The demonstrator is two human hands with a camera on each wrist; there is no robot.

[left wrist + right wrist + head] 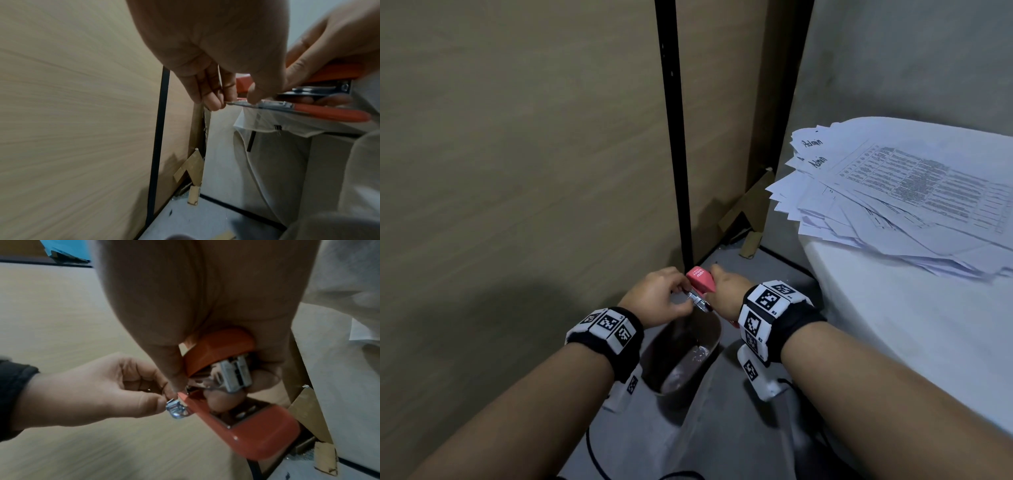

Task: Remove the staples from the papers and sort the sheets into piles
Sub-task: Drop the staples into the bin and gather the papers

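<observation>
- Right hand (726,294) is gripping a salmon-red stapler (700,279), fingers curled round its hinged-open body, holding it out low in front of the person, above the floor.
- Left hand (655,296) is pinching the small shiny metal piece (176,408) at the stapler's front tip between thumb and fingertips; whether that piece is a staple strip or part of the tool is hard to tell.
- From the right wrist view the stapler is gaping: the red top cover (218,350) is lifting away from the red base (251,431), with the silver magazine (236,376) showing between them.
- Directly below both hands a dark brown bin (681,356) is standing on the grey floor, with a few pale bits glinting inside; what they are is too small to make out.
- Off to the right, well apart from the hands, a loose fanned pile of printed papers (904,195) is lying on a white-covered table (914,335); two corners are reading "Admin" in handwriting, and the top sheet is carrying a printed table too fine to read.
- The pile's right side is running out of the head camera's picture.
- Behind the hands a wood-grain panel (517,154) with a black edge strip (674,137) is rising, and scraps of cardboard (748,205) are leaning in the corner.
</observation>
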